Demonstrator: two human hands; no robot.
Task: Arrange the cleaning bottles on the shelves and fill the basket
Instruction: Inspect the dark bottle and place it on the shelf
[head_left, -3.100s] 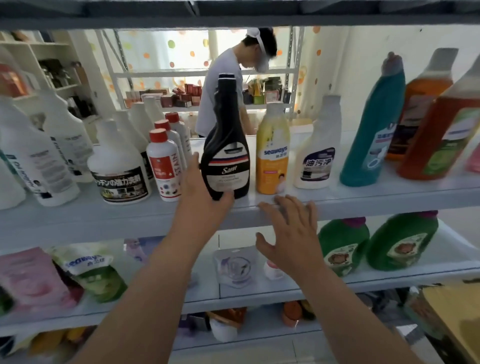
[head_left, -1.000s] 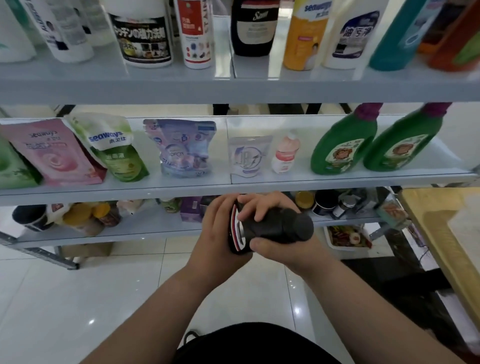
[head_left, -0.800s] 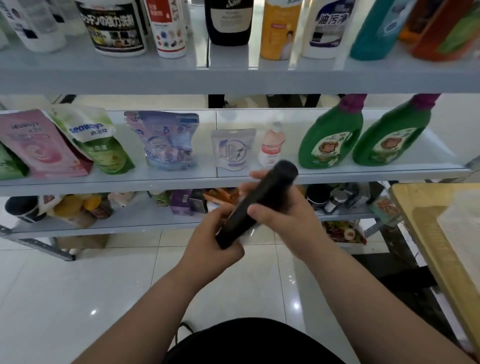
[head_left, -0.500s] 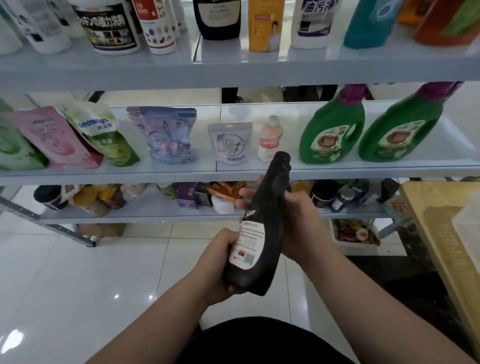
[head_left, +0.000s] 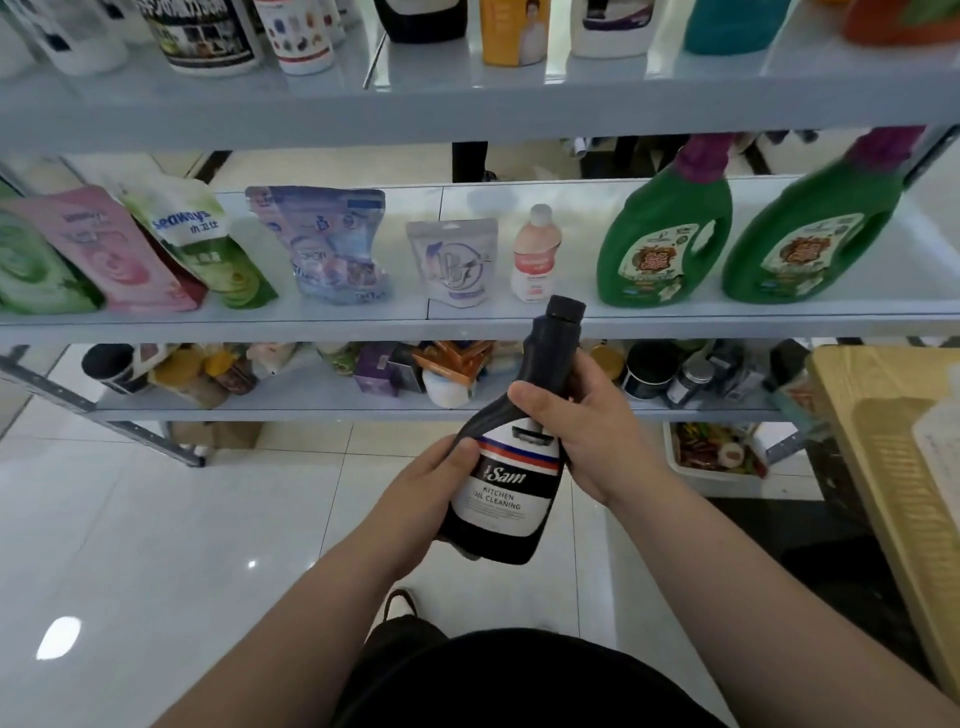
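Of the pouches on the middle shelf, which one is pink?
The second pouch from the left; its neighbours are green, and the others are purple or white.

A bottle (head_left: 511, 457) is held in front of the shelves, cap up and tilted right, the left hand (head_left: 421, 499) at its lower left side and the right hand (head_left: 582, 421) on its neck. On the middle shelf (head_left: 467, 325) behind it, pouches (head_left: 332, 244) stand left and two jugs (head_left: 662, 228) right. A basket (head_left: 883, 467) sits at far right.
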